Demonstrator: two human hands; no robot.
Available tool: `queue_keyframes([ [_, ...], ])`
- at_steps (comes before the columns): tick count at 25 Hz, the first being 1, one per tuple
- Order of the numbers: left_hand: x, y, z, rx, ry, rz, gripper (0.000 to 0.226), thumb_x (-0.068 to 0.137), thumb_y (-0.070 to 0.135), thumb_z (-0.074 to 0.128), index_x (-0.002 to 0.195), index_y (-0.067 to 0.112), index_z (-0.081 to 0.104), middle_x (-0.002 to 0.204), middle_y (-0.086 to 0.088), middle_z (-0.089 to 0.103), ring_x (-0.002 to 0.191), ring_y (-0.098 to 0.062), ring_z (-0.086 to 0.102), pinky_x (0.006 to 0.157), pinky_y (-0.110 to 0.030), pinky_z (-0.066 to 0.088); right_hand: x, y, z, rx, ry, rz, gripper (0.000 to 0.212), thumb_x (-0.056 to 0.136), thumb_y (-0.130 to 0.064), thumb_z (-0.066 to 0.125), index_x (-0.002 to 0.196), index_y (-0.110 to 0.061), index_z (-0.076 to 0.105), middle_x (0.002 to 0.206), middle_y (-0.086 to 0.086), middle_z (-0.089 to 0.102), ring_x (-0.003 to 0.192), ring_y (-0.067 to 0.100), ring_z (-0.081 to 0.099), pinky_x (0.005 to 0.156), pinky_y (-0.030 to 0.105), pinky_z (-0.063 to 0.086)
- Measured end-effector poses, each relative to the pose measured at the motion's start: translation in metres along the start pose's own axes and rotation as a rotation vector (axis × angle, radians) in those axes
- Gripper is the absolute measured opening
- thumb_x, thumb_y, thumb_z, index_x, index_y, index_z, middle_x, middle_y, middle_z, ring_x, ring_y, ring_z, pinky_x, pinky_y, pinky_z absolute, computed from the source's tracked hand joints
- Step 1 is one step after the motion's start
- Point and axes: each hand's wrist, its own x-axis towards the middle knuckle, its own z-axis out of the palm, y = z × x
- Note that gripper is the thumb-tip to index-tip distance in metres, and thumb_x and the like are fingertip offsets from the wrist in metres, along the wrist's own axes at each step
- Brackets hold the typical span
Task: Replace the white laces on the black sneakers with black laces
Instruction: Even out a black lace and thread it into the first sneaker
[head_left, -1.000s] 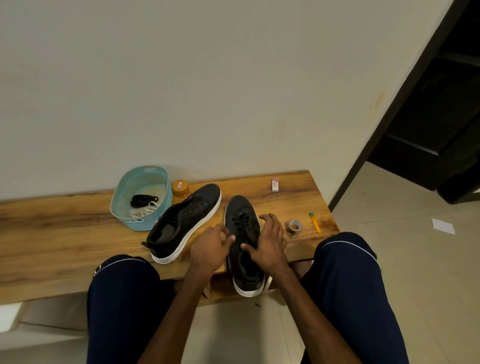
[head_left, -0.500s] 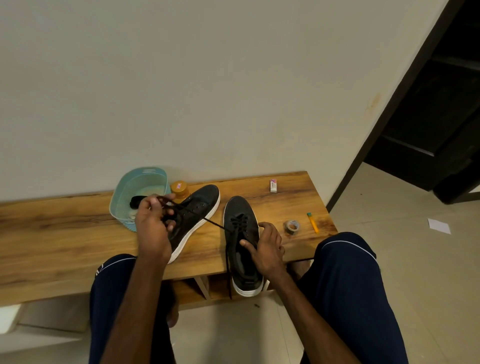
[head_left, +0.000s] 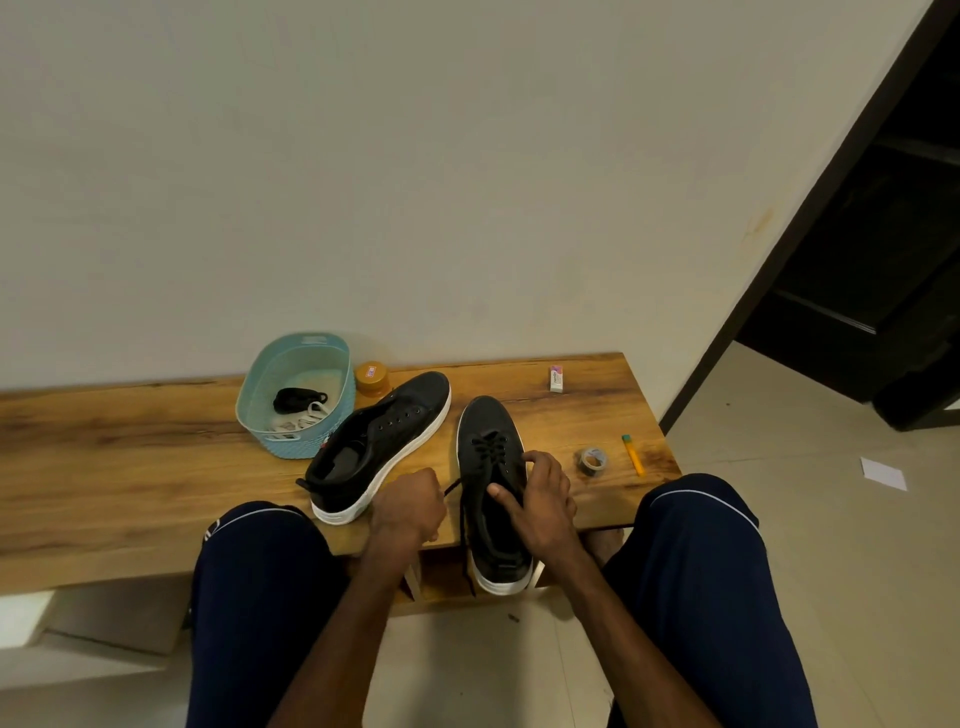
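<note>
Here the laced sneaker, black fabric over a white rubber sole, lies on the long wooden surface with its toe toward the wall and its heel hanging past the near edge. A thin black lace crosses its upper eyelets. One strand runs off to the left into the left hand, whose grip is clenched into a fist around it. The other strand hangs down beside the heel, below the surface edge. The right hand lies over the same sneaker, its grip clasping the upper: the thumb sits at the rim of the opening, the fingers curl over the right side, and the index fingertip presses by the eyelets.

Just to the left, apart from it, the unlaced sneaker, also black with a white sole, lies slantwise with its toe toward the wall. Its side touches or nearly touches a teal plastic basket, which holds a bundled black lace and loose white laces. A small orange-lidded jar stands between the basket and the wall. To the right lie a white and pink eraser, a roll of tape and a yellow marker with a green cap.
</note>
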Motion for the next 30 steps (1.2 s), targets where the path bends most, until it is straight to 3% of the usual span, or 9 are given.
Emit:
queue_keyframes([
  [5,0.005,0.020,0.018,-0.110,0.229,0.081,0.031,0.103,0.034,0.042,0.128,0.027,0.059,0.102,-0.001,0.072,0.092,-0.021,0.067,0.078,-0.033,0.052,-0.014,0.001,0.004,0.009,-0.002,0.034,0.050,0.099,-0.054,0.045,0.134,-0.020,0.039,0.140,0.001,0.038,0.132,0.022,0.034,0.104,0.049,0.034],
  [10,0.012,0.022,0.021,-0.254,0.205,0.028,0.024,0.096,0.045,0.055,0.104,0.027,0.069,0.076,0.004,0.071,0.071,-0.015,0.068,0.069,-0.031,0.056,-0.017,0.004,0.006,0.039,-0.001,0.069,0.045,0.101,-0.052,0.042,0.132,-0.019,0.041,0.139,0.001,0.040,0.128,0.020,0.037,0.103,0.046,0.036],
  [14,0.010,0.024,0.021,-0.294,0.142,0.034,0.015,0.090,0.046,0.064,0.090,0.031,0.063,0.077,0.006,0.070,0.069,-0.014,0.068,0.067,-0.032,0.057,-0.016,0.003,0.008,0.032,0.003,0.071,0.045,0.101,-0.052,0.041,0.131,-0.019,0.041,0.139,0.001,0.041,0.128,0.020,0.037,0.103,0.045,0.037],
  [18,0.008,0.027,0.017,-0.272,0.129,0.042,0.016,0.092,0.042,0.059,0.082,0.030,0.059,0.068,0.009,0.068,0.064,-0.009,0.065,0.070,-0.034,0.057,-0.015,0.002,0.007,0.006,0.010,0.051,0.045,0.101,-0.051,0.043,0.132,-0.019,0.040,0.139,0.002,0.041,0.128,0.021,0.038,0.103,0.045,0.036],
  [21,0.011,0.021,0.009,-0.305,0.193,0.036,0.022,0.093,0.039,0.056,0.085,0.021,0.066,0.098,0.007,0.061,0.091,-0.011,0.059,0.080,-0.034,0.053,-0.015,0.004,0.006,0.008,0.025,0.022,0.044,0.099,-0.050,0.047,0.132,-0.020,0.040,0.138,0.001,0.041,0.128,0.020,0.038,0.103,0.047,0.035],
  [23,0.011,0.018,-0.005,-0.586,0.166,-0.017,0.023,0.094,0.030,0.055,0.086,0.013,0.068,0.103,0.003,0.050,0.100,-0.017,0.050,0.095,-0.038,0.047,-0.014,0.004,0.005,0.019,0.042,-0.008,0.044,0.099,-0.050,0.048,0.132,-0.022,0.040,0.137,-0.001,0.042,0.127,0.018,0.039,0.103,0.047,0.035],
  [26,-0.003,0.022,-0.037,-1.210,0.088,-0.056,0.022,0.098,0.021,0.054,0.088,0.009,0.070,0.087,0.008,0.064,0.088,-0.005,0.056,0.099,-0.040,0.042,-0.013,-0.007,0.001,0.090,0.153,-0.142,0.038,0.099,-0.046,0.051,0.128,-0.023,0.045,0.129,-0.006,0.047,0.116,0.009,0.041,0.098,0.037,0.038],
  [28,-0.012,0.023,-0.052,-1.316,0.099,0.004,0.025,0.100,0.022,0.052,0.096,0.011,0.074,0.092,0.014,0.069,0.095,0.002,0.057,0.097,-0.038,0.040,-0.011,-0.021,-0.002,0.205,0.210,-0.287,0.028,0.100,-0.040,0.051,0.122,-0.023,0.052,0.121,-0.010,0.052,0.111,0.006,0.046,0.095,0.034,0.043],
  [30,-0.018,0.022,-0.058,-1.431,0.071,0.072,0.024,0.100,0.023,0.053,0.095,0.016,0.075,0.096,0.011,0.074,0.098,-0.002,0.063,0.096,-0.038,0.044,-0.012,-0.039,-0.003,0.335,0.133,-0.355,0.023,0.101,-0.032,0.052,0.120,-0.022,0.058,0.119,-0.011,0.058,0.113,0.005,0.053,0.095,0.036,0.049],
])
